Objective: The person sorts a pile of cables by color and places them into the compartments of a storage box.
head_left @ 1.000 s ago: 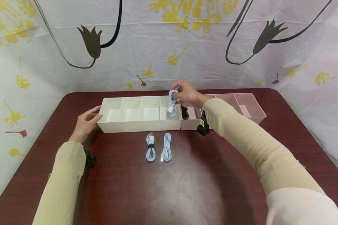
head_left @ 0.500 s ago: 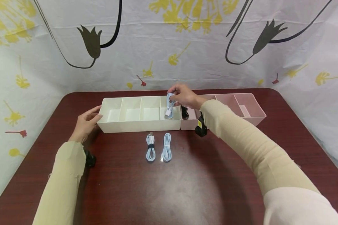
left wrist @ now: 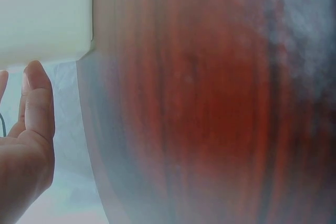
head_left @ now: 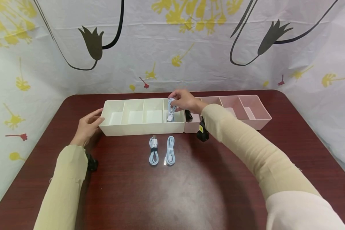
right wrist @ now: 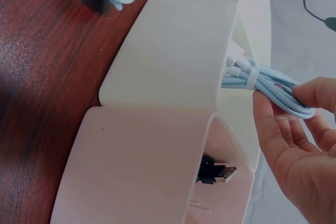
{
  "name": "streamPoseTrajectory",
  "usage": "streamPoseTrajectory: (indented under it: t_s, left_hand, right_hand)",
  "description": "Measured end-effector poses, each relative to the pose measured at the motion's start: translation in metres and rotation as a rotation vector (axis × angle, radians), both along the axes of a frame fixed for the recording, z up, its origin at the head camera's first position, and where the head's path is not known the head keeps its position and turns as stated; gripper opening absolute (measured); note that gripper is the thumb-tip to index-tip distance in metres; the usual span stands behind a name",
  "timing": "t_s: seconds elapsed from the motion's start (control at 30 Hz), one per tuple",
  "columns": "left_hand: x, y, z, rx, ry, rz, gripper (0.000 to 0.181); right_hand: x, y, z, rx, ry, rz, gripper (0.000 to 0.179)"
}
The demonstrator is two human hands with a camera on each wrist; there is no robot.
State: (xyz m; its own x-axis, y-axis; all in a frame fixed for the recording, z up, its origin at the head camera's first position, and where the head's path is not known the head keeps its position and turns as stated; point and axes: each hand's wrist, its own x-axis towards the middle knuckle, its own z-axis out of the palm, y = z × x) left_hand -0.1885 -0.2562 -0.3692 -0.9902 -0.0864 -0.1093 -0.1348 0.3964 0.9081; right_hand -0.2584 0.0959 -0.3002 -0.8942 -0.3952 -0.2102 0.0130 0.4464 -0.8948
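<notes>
At tray (head_left: 145,128) — hands (head_left: 87,126) (apart); right (head_left: 185,100) pinches

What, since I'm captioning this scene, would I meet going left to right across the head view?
Skipping overlaps: left hand, light-blue cable with black strap, light-blue cable with white tie, pink divided organizer.

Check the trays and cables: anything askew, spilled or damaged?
Nothing stands out. The white tray and pink tray sit end to end; two blue cables lie bundled on the table; the right hand holds a third cable, also bundled. The black cable is mostly hidden.
</notes>
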Motion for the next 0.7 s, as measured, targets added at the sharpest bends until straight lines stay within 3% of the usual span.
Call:
streamPoseTrajectory:
  t_s: [0.7]
  left_hand:
    - [0.0, 0.001, 0.002, -0.003, -0.006, 0.01, 0.053]
  right_hand:
    - [0.003, -0.008, -0.01, -0.001, -0.007, -0.003, 0.023]
